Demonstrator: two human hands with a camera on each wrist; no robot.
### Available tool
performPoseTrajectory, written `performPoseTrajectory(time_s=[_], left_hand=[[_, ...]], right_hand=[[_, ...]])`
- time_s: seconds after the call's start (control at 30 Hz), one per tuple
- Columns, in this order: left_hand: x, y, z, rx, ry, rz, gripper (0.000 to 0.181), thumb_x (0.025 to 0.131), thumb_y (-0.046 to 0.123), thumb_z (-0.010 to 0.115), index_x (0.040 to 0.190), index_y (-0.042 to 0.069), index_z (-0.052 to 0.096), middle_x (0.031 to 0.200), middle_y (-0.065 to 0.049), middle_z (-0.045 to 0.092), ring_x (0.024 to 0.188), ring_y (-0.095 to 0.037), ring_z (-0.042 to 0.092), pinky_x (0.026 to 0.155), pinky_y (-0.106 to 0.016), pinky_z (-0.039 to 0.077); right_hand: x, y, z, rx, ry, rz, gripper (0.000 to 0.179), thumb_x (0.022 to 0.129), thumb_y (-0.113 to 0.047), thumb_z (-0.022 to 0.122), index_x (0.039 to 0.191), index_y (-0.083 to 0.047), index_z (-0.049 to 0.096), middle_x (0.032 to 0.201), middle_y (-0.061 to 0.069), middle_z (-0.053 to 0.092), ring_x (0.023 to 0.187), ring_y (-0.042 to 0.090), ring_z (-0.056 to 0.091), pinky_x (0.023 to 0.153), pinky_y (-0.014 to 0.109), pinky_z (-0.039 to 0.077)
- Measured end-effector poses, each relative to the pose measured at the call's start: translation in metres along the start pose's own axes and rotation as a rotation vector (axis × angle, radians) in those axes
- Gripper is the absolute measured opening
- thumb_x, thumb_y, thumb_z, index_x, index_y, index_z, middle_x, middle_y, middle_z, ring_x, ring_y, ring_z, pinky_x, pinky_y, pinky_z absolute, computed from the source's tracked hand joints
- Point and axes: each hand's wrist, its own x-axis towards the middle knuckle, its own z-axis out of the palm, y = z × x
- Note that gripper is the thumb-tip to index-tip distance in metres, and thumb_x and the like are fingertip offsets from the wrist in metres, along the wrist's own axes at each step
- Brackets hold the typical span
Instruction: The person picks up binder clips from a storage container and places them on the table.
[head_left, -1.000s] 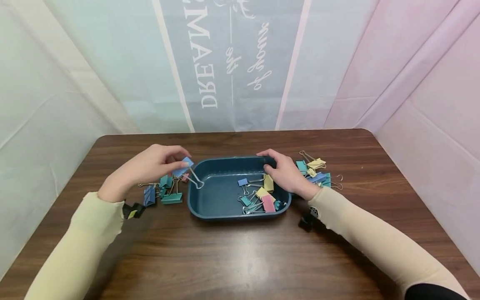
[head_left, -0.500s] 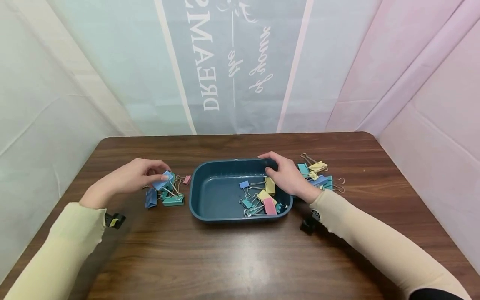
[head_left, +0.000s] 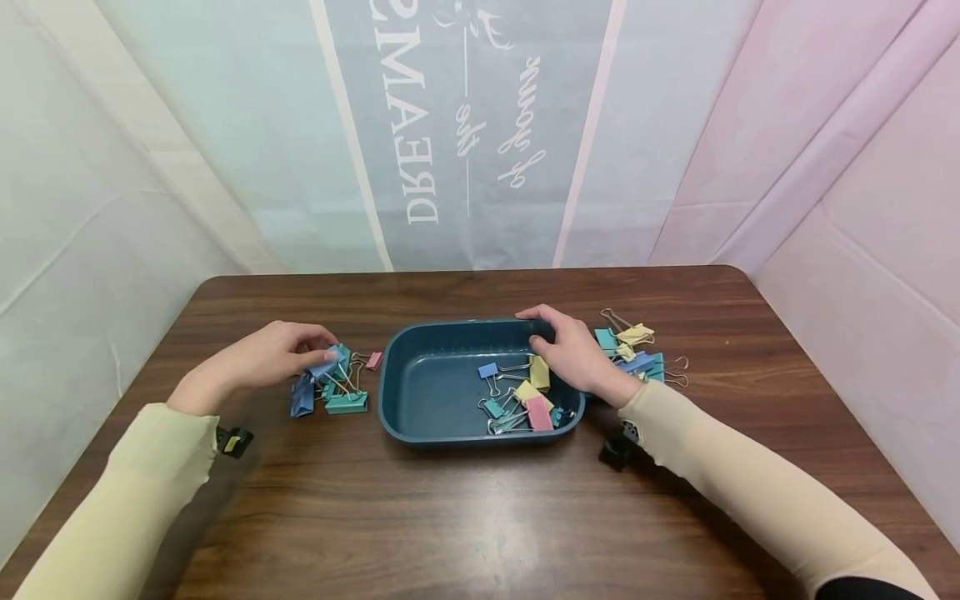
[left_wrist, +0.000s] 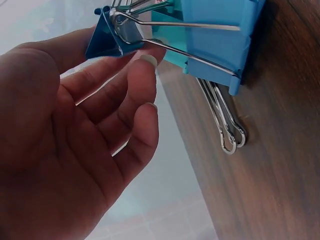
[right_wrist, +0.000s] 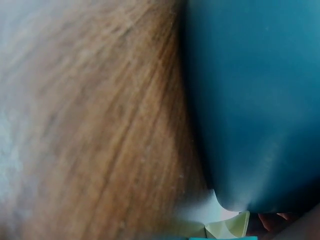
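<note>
My left hand pinches a blue binder clip between thumb and fingers, low over a small pile of clips left of the tray. In the left wrist view this clip is at the fingertips, beside a larger blue clip with wire handles. A green clip and a dark blue clip belong to that pile. My right hand grips the right end of a dark blue tray, fingers over its far rim. In the right wrist view the tray wall hides most of the hand.
In the tray's right half lie several clips, among them a pink clip and a yellow clip. Right of the tray is another pile with a yellow clip. A small pink clip lies near the tray's left end.
My left hand has moved left and down with the blue binder clip, from the tray's left edge to the left pile. The right hand stays on the tray.
</note>
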Motion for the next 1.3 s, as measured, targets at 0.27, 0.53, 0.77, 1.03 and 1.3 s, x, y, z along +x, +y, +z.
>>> performPoseTrajectory(time_s=[0.27,0.53,0.77,1.03,1.3], left_hand=[[0.004,-0.003,0.000,0.058,0.023,0.003,0.034,0.101,0.035,0.060,0.119,0.006,0.067,0.097,0.001,0.067,0.084,-0.013,0.060,0.074,-0.038,0.049],[0.001,0.009,-0.013,0.065,0.080,-0.010,0.033,0.102,0.035,0.058,0.121,0.008,0.066,0.101,-0.001,0.068,0.085,-0.015,0.062,0.074,-0.040,0.051],[0.011,0.047,-0.016,0.061,0.064,0.105,0.030,0.102,0.035,0.058,0.122,0.014,0.066,0.104,0.002,0.069,0.091,-0.013,0.063,0.080,-0.041,0.051],[0.035,0.096,-0.011,0.014,-0.057,0.260,0.026,0.102,0.030,0.059,0.121,0.013,0.065,0.077,0.006,0.066,0.062,-0.012,0.062,0.067,-0.035,0.051],[0.064,0.134,0.009,0.129,-0.105,0.386,0.022,0.098,0.030,0.065,0.117,0.018,0.068,0.098,0.008,0.066,0.079,-0.010,0.059,0.071,-0.029,0.051]], right_hand=[[0.000,0.001,0.000,0.016,0.005,0.001,0.038,0.102,-0.013,0.054,0.138,-0.024,0.053,0.138,0.009,0.054,0.049,0.022,0.043,0.054,0.037,0.041],[0.001,0.002,0.000,0.008,0.003,-0.003,0.038,0.102,-0.014,0.053,0.139,-0.024,0.053,0.137,0.009,0.054,0.052,0.023,0.045,0.055,0.038,0.042],[0.001,0.003,0.000,0.001,0.001,0.003,0.038,0.102,-0.014,0.053,0.139,-0.025,0.052,0.138,0.009,0.053,0.053,0.024,0.046,0.056,0.038,0.042],[0.001,0.003,0.000,-0.007,0.002,-0.010,0.039,0.102,-0.014,0.053,0.140,-0.024,0.052,0.136,0.009,0.054,0.048,0.022,0.042,0.053,0.037,0.041],[0.002,0.002,0.001,-0.007,0.017,-0.011,0.039,0.101,-0.012,0.055,0.138,-0.023,0.053,0.134,0.010,0.055,0.045,0.022,0.043,0.049,0.036,0.041]])
